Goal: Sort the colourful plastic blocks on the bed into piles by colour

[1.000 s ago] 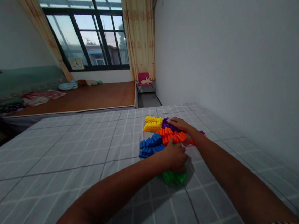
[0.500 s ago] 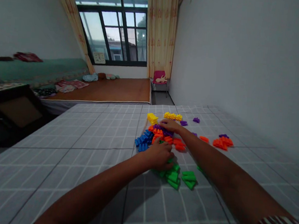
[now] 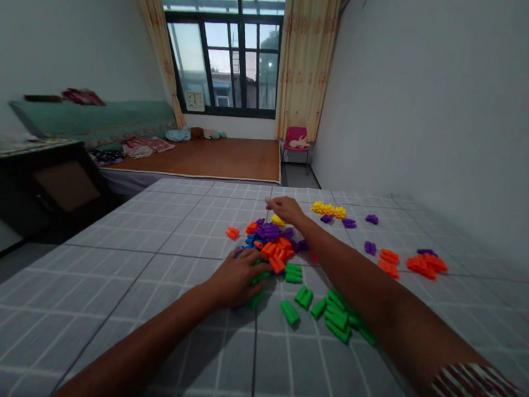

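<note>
My left hand lies low over the near left side of a pile of small plastic toy blocks, fingers spread and curved over green blocks and the edge of the blue blocks. My right hand is at the far side of the pile, fingers stretched leftward and partly hidden, just above a yellow block. Between the hands, purple blocks lie on and beside orange blocks. One orange piece sits apart on the left.
Loose green blocks lie near my right forearm, partly under it. Beyond that arm are a yellow row, scattered purple blocks and orange groups. A grey checked cloth covers the surface; a wall stands right.
My left hand has moved left, onto the blue and green blocks. My right hand has moved left to the yellow blocks. Green blocks are more spread out, and the view has turned slightly left.
</note>
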A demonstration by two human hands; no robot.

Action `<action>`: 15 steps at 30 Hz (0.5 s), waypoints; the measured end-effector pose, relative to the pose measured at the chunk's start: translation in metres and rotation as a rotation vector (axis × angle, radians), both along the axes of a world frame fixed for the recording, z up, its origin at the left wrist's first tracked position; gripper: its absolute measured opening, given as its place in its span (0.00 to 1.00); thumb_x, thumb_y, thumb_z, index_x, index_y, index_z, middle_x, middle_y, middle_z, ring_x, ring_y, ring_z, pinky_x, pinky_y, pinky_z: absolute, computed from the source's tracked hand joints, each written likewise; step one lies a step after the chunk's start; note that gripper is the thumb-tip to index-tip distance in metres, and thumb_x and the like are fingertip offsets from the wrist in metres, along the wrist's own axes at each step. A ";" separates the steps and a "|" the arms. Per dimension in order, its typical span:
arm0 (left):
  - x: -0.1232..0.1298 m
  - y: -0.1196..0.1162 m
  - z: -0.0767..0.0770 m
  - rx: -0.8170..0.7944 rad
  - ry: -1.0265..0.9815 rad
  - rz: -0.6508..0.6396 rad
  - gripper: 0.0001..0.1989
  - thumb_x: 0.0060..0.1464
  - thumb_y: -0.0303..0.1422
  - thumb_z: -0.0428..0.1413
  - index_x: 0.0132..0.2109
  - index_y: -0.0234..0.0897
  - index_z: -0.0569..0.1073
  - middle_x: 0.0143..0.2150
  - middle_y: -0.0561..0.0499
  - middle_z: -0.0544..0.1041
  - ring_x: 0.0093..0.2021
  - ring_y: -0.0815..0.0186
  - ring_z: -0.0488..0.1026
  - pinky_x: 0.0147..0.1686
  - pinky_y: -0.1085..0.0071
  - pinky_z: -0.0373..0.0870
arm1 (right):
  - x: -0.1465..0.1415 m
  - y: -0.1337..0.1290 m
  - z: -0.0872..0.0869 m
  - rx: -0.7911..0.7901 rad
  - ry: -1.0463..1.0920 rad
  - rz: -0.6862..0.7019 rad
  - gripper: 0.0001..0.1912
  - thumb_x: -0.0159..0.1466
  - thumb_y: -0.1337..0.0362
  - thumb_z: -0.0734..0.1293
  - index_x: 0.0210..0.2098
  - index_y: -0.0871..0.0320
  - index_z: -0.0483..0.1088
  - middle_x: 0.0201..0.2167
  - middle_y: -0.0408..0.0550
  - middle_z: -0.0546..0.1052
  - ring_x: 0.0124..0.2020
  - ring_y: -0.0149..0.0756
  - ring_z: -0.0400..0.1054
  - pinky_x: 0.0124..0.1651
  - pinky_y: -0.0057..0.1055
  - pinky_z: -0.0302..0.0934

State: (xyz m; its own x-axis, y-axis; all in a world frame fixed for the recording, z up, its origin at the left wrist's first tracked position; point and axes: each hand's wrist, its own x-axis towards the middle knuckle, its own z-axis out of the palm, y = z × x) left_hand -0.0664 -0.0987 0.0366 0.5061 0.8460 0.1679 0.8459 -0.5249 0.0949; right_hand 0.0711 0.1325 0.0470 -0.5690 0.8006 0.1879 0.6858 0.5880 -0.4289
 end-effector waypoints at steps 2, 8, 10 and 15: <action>-0.011 -0.003 -0.007 0.022 -0.048 0.047 0.18 0.60 0.38 0.51 0.57 0.48 0.70 0.60 0.48 0.68 0.61 0.57 0.63 0.58 0.55 0.61 | 0.007 0.016 -0.001 0.068 -0.011 -0.114 0.26 0.71 0.53 0.51 0.50 0.59 0.74 0.49 0.54 0.77 0.50 0.42 0.70 0.51 0.34 0.59; -0.027 0.008 -0.028 0.107 -0.122 0.207 0.18 0.62 0.35 0.48 0.57 0.46 0.71 0.64 0.46 0.64 0.63 0.55 0.61 0.59 0.52 0.62 | 0.007 0.025 -0.023 0.061 -0.089 0.018 0.22 0.65 0.65 0.60 0.58 0.59 0.68 0.60 0.54 0.69 0.61 0.42 0.62 0.63 0.39 0.52; -0.029 0.016 -0.033 0.134 -0.132 0.212 0.17 0.63 0.34 0.47 0.56 0.45 0.71 0.63 0.46 0.66 0.62 0.55 0.62 0.59 0.52 0.63 | 0.001 0.008 -0.024 -0.012 -0.022 0.213 0.21 0.67 0.62 0.59 0.56 0.58 0.71 0.57 0.51 0.73 0.59 0.40 0.64 0.62 0.37 0.54; -0.029 0.028 -0.034 0.221 -0.160 0.220 0.17 0.63 0.36 0.47 0.55 0.42 0.71 0.60 0.44 0.68 0.60 0.55 0.65 0.57 0.51 0.66 | 0.049 -0.031 -0.006 -0.082 0.247 0.444 0.27 0.69 0.48 0.53 0.57 0.54 0.70 0.55 0.47 0.75 0.58 0.40 0.65 0.61 0.38 0.57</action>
